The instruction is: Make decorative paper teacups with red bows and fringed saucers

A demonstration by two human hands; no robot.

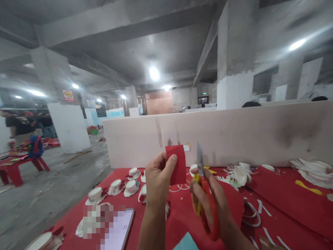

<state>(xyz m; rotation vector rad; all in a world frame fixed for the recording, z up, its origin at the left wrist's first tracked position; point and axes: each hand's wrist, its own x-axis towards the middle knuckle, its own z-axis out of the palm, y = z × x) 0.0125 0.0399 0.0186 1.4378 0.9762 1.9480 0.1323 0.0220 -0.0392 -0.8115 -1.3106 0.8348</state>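
Above the counter, near its far edge, left hand pinches red paper in its grip; right hand clamps scissors, blades just beside the paper.

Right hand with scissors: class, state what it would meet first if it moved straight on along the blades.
Likely the partition behind. The scissors in the right hand point just right of the paper. Depth is unclear.
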